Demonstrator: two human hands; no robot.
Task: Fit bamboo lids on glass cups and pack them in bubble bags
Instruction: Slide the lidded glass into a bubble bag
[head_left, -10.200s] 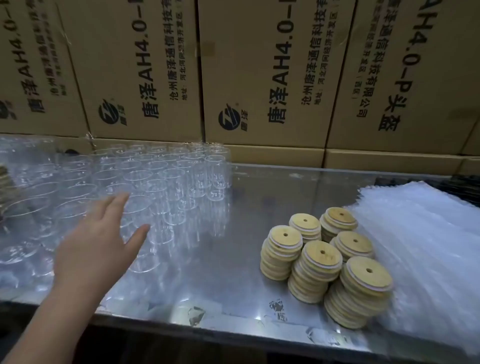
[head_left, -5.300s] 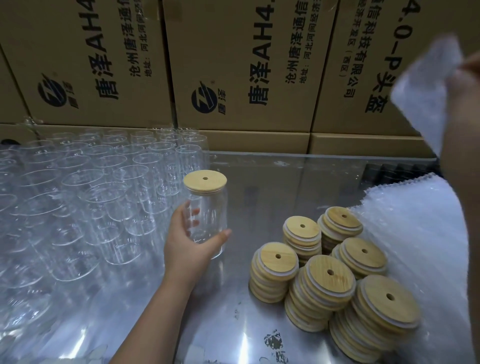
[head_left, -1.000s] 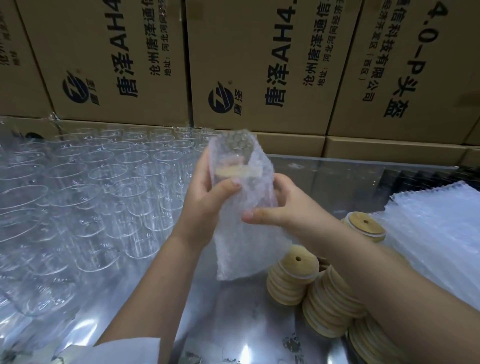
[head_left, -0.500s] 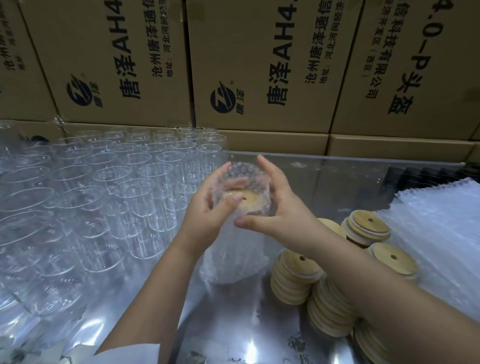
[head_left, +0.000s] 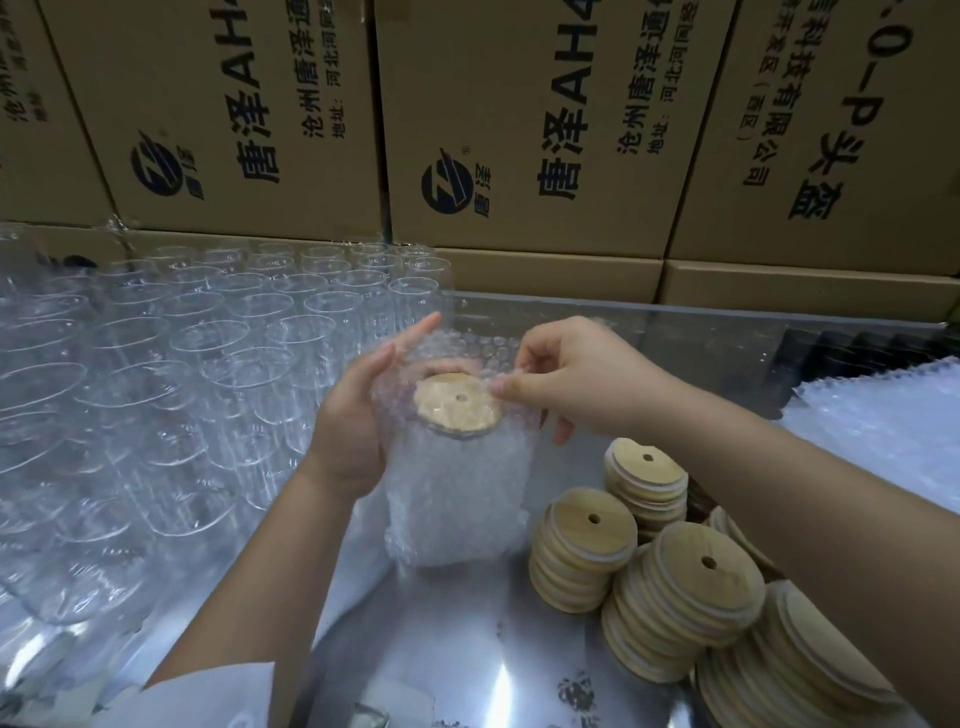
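Gripping the bubble bag (head_left: 457, 499) by its left flank with the left hand (head_left: 353, 436), thumb in front, fingers behind. Mid-frame, bamboo lid (head_left: 460, 402) showing at the bag's mouth, level, right between both hands. Pinching the mouth's edge with the right hand (head_left: 571, 379). Best to draw that edge evenly over the lid, holding everything upright.

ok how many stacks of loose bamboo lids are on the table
5. back stack; left stack; middle stack; nearest stack, at the bottom edge; a sliver of a stack against the right arm, which may hide more.
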